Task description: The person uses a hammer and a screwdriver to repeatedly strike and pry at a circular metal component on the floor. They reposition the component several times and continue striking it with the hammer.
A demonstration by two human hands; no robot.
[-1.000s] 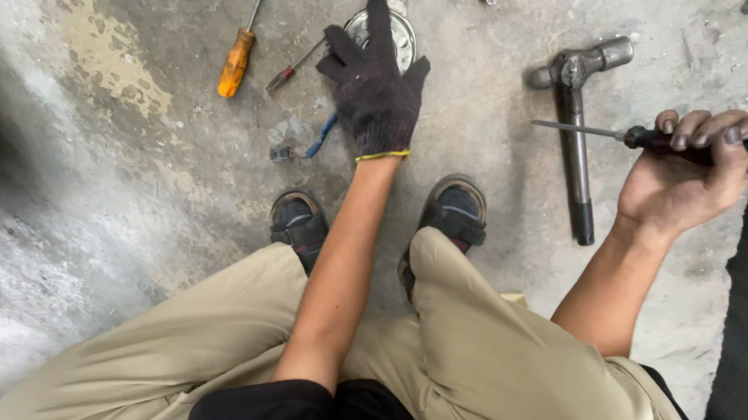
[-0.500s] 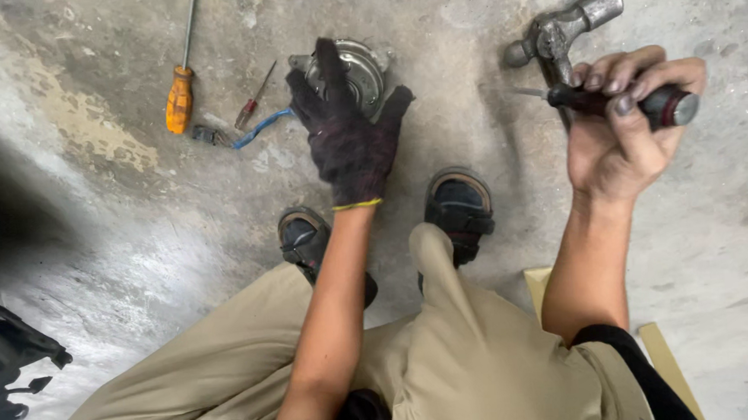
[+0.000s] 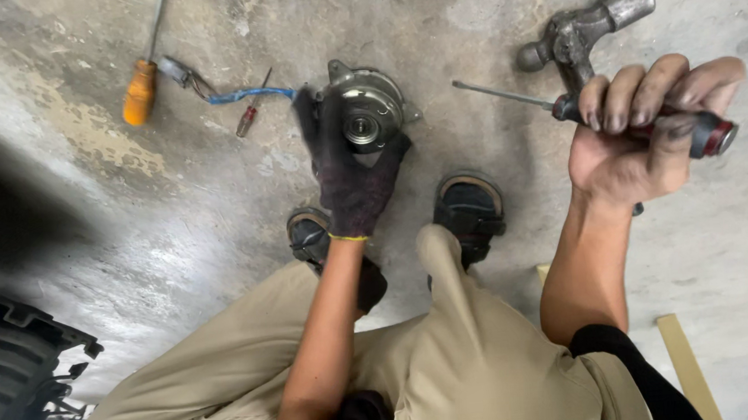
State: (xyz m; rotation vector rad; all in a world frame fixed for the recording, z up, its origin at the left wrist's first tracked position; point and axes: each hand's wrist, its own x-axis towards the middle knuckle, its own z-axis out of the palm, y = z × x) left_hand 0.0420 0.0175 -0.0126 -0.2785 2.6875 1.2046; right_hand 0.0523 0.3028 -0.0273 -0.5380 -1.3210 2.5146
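My left hand (image 3: 347,173), in a dark glove, grips a round grey metal motor part (image 3: 366,109) standing on the concrete floor just ahead of my feet. A blue wire (image 3: 241,94) runs from the part to the left. My bare right hand (image 3: 638,138) is raised to the right, fist closed around the dark handle of a screwdriver (image 3: 558,105), its thin shaft pointing left toward the part but apart from it.
An orange-handled screwdriver (image 3: 140,90) and a small red one (image 3: 248,118) lie at the upper left. A heavy grey metal tool (image 3: 584,28) lies behind my right hand. My sandalled feet (image 3: 469,204) sit below the part. A dark ribbed object (image 3: 12,370) is at lower left; a wooden strip (image 3: 687,368) at lower right.
My left hand has dropped from hovering with spread fingers onto the motor part and closed on it. My right hand with the screwdriver stays raised, shaft now showing to the left.
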